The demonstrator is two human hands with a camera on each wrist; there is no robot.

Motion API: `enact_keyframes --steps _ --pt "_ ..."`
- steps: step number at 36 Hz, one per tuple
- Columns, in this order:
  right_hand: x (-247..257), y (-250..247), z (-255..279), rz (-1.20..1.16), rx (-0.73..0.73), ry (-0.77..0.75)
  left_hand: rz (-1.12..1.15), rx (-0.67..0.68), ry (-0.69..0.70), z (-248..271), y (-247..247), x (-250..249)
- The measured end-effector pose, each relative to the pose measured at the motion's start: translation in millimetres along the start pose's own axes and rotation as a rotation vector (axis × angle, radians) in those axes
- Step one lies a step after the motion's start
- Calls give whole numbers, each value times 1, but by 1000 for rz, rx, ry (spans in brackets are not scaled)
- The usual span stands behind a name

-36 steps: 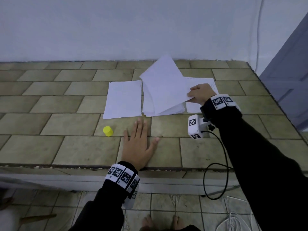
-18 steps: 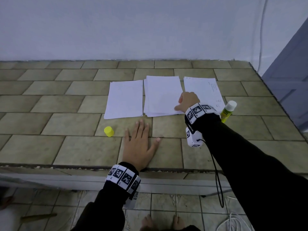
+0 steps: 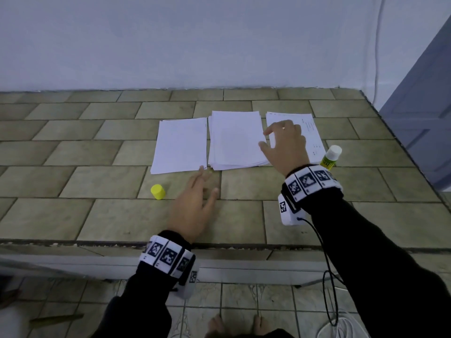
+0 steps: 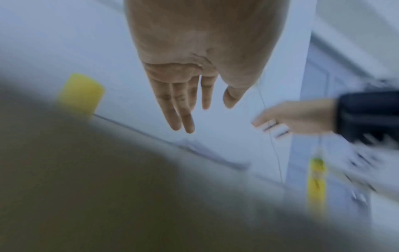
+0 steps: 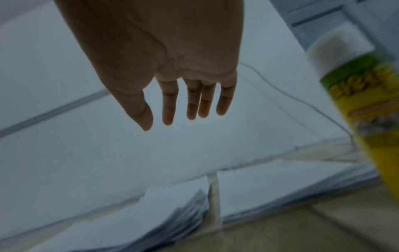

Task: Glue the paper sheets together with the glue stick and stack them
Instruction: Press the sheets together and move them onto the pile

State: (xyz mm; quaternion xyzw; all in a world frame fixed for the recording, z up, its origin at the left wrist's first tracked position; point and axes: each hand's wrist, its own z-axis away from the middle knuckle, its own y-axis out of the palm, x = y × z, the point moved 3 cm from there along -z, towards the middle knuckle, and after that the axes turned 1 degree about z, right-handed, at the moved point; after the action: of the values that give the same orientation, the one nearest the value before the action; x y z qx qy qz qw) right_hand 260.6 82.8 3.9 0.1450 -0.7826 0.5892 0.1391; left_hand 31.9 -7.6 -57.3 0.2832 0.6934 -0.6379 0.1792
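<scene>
Three lots of white paper lie side by side on the tiled counter: a left sheet [image 3: 181, 145], a thicker middle stack [image 3: 235, 140] and a printed right sheet [image 3: 311, 129]. My right hand [image 3: 283, 142] hovers open over the gap between the middle stack and the right sheet, holding nothing; the right wrist view shows its fingers [image 5: 194, 102] straight above the paper. My left hand [image 3: 197, 203], blurred, is open with fingertips near the left sheet's near corner. The uncapped glue stick [image 3: 330, 158] stands right of my right hand. Its yellow cap [image 3: 158, 191] sits left of my left hand.
The counter's front edge [image 3: 97, 242] runs just behind my left wrist. A white wall [image 3: 219, 40] backs the counter. A blue-grey door [image 3: 424, 106] stands at the right. A black cable [image 3: 327, 276] hangs from my right wrist camera. Bare tiles lie at the left.
My right hand laid the lifted sheet on the middle stack, let it go and opened above the paper. My left hand has lifted off the counter and moved forward toward the left sheet.
</scene>
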Motion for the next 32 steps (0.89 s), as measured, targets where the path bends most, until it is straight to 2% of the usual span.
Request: enact_keyframes --steps 3,5,10,17,22,27,32 --pt "-5 -25 11 -5 -161 -57 31 -123 26 -14 -27 -7" --pt "-12 -38 19 6 -277 -58 -12 -149 -1 -28 -43 -9" --pt "-43 -54 34 -17 -401 97 -204 -3 -189 -69 -65 0" --pt "-87 -42 49 -277 -318 407 -401 197 -372 -108 -32 31" --pt "-102 -29 60 -481 -200 554 -458 256 -437 -112 -9 49" --pt "-103 -21 62 -471 -93 604 -482 324 -432 -115 -13 49" --pt "-103 -16 59 -407 -63 578 -457 320 -410 -117 -17 49"
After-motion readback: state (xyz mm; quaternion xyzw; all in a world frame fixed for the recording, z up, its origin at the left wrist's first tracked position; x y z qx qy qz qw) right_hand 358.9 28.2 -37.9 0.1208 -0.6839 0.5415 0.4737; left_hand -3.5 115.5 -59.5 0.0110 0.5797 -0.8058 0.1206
